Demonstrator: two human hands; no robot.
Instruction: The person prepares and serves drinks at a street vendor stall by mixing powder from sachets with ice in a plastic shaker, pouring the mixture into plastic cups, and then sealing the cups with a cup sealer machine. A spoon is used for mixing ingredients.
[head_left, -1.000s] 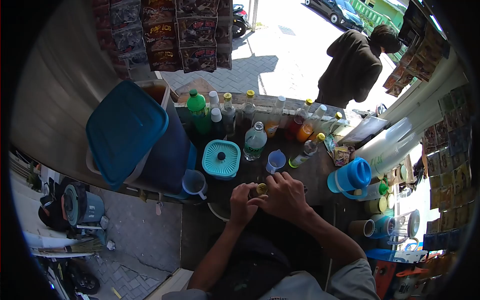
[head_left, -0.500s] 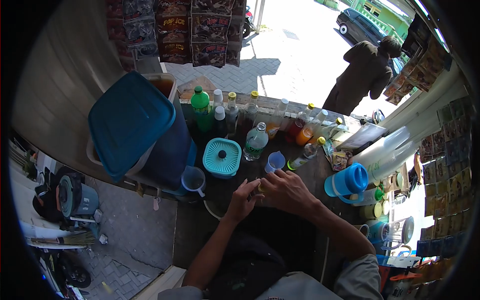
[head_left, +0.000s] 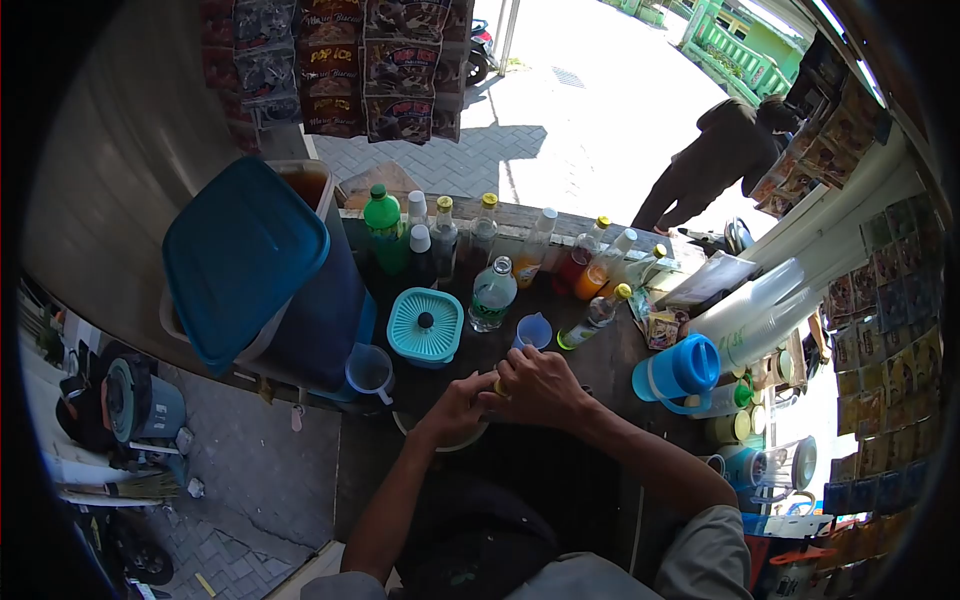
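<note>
My left hand (head_left: 458, 408) and my right hand (head_left: 540, 385) meet in front of me, above the near side of the dark counter (head_left: 615, 390). Their fingers are closed around a small yellow thing (head_left: 500, 386), mostly hidden, whose kind I cannot make out. Just beyond my right hand stands a small clear blue measuring cup (head_left: 533, 331). Behind that is an uncapped clear bottle (head_left: 493, 297) with a green label. A turquoise container with a ribbed lid (head_left: 425, 327) sits beyond my left hand. Under my hands, the rim of a round pale vessel (head_left: 440, 446) shows partly.
Several bottles (head_left: 540, 245) of coloured liquid line the back edge. At left is a large tub with a blue lid (head_left: 245, 260), a clear jug (head_left: 370, 372) beside it. A blue pitcher (head_left: 680, 370) and stacked plastic cups (head_left: 755, 320) stand right. Outside is a person (head_left: 715, 160).
My hands have drawn closer together, with the left fingers now folded against the right. The whole view has shifted slightly, and the dark car outside is out of sight.
</note>
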